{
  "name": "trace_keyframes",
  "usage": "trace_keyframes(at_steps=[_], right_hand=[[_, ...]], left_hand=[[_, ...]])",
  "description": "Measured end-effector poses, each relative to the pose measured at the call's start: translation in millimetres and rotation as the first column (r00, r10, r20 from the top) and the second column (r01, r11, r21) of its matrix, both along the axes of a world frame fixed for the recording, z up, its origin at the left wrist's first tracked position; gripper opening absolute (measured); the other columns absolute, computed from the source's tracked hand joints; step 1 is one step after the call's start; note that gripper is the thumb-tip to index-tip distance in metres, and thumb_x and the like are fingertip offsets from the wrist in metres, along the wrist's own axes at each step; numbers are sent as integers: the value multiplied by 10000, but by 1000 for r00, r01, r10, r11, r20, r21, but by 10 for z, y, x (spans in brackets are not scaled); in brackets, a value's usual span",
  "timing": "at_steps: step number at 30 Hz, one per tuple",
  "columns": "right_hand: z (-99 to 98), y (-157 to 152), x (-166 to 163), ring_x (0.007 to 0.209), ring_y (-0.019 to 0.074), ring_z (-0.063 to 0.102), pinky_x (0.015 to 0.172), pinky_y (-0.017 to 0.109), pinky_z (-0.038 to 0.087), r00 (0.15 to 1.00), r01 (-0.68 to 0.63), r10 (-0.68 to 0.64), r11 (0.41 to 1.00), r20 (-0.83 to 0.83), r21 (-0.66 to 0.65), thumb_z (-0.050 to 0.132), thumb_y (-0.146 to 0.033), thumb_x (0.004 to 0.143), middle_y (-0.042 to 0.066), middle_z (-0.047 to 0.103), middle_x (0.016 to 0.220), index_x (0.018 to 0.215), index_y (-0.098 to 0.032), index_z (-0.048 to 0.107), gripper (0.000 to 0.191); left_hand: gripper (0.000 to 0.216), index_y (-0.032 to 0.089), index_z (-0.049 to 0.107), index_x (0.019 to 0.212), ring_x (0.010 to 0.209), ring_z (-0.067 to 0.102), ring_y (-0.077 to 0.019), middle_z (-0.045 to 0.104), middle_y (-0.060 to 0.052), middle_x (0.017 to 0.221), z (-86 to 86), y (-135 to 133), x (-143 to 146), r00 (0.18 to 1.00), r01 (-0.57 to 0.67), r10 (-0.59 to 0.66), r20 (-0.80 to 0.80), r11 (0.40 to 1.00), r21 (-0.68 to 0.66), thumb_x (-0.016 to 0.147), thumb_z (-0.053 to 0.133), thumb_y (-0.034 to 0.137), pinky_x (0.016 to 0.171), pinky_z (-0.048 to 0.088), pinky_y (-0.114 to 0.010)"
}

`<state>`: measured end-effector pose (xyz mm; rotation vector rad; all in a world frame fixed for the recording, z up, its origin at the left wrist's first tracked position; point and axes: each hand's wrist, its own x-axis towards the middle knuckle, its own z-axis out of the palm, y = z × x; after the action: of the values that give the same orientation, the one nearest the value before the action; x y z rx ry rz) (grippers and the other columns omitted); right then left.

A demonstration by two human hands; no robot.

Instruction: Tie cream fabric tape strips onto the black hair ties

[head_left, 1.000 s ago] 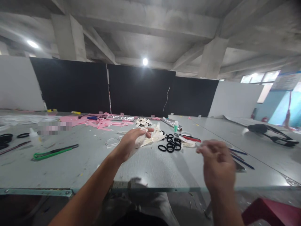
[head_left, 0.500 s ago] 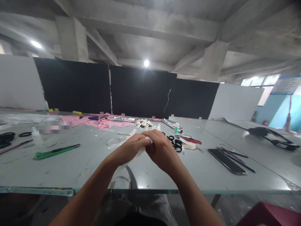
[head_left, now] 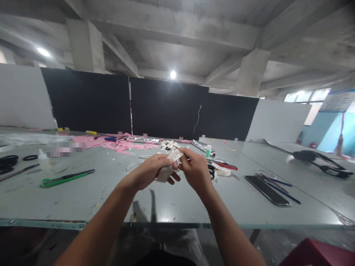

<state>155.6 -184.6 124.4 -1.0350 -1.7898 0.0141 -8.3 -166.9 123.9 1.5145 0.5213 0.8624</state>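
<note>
Above the table, a cream-coloured paper strip [head_left: 165,174] stretches between my hands, its upper end turned up and marked with small dark spots. My left hand [head_left: 149,170] is closed on the strip, some fingers showing beneath it. With thumb and forefinger, my right hand [head_left: 195,167] pinches the strip's upper end. Just behind the hands lies a small pile of cream strips with black pieces [head_left: 169,145]. Several black rings [head_left: 211,171] are partly hidden by my right hand. Beside my left hand, a clear ring-like coil [head_left: 132,167] rests on the table.
A green cutter knife [head_left: 66,178] lies to the left, near a small white bottle [head_left: 43,159]. Pink scraps [head_left: 122,145] spread behind. To the right are a red-handled tool [head_left: 226,164], a green-labelled bottle [head_left: 208,150], a phone [head_left: 266,189] with thin sticks, and dark headgear [head_left: 321,161].
My hands have moved apart a little and turned, so the cream strip between them now shows. The right hand has shifted slightly right, and my left fingers have come into sight below the strip.
</note>
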Motion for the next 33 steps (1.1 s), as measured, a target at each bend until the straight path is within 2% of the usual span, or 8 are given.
trace_keyframes(at_steps=[2,6,12,17,22,28,31,33], right_hand=[[15,40,56,630,148,580,589,253,396,995,93,-91,995,-50,46,404,-184,860,23,673,759,1023,-221,655,302],[63,39,218,652,155,591,621,273,411,978,207,-205,968,-30,143,423,-159,832,23,673,784,1042,-242,643,316],[112,35,388,696,150,574,678,298,417,926,376,-366,882,-92,283,435,-129,815,29,656,922,1021,-243,640,312],[124,160,449,711,150,554,679,306,419,933,360,-339,880,-121,310,428,-120,817,46,618,946,976,-227,653,296],[92,399,490,800,165,555,724,304,429,954,290,-253,912,-160,289,402,-108,800,61,601,954,949,-193,635,289],[3,931,456,749,176,549,701,298,402,945,280,-235,941,-229,188,370,-94,755,41,615,860,980,-186,564,311],[-58,1251,445,748,176,542,699,290,401,937,263,-214,952,-277,156,370,-106,740,47,600,844,990,-171,553,316],[-120,1441,449,681,162,527,653,275,408,914,243,-197,966,-355,91,379,-134,747,37,576,804,998,-161,544,302]], left_hand=[[254,127,637,853,662,614,-170,651,-102,838,-14,15,-20,1000,9,-9,-19,1000,3,804,564,365,635,471,-305],[257,137,639,884,622,581,-128,643,-83,829,-49,55,-79,999,-4,6,-44,999,49,826,556,374,598,429,-259],[248,147,617,811,593,572,-122,619,-41,750,-126,100,-119,993,-8,14,-116,999,47,808,579,392,597,413,-260],[223,151,609,782,555,541,-113,605,-18,640,-195,150,-95,984,-46,51,-171,998,35,774,622,374,556,370,-239],[188,139,646,790,588,528,-103,621,-18,672,-276,316,-61,987,-86,89,-136,996,28,730,667,316,580,364,-228],[317,121,645,889,615,537,-113,623,-34,725,-394,709,27,966,-223,226,-126,974,38,649,745,302,587,387,-231],[509,163,579,1080,604,517,-101,577,12,694,-453,906,70,969,-236,238,-73,971,37,641,761,344,584,403,-221],[512,168,569,1094,621,519,-102,576,7,727,-503,1005,96,977,-203,204,-61,979,17,668,736,397,601,432,-233]])
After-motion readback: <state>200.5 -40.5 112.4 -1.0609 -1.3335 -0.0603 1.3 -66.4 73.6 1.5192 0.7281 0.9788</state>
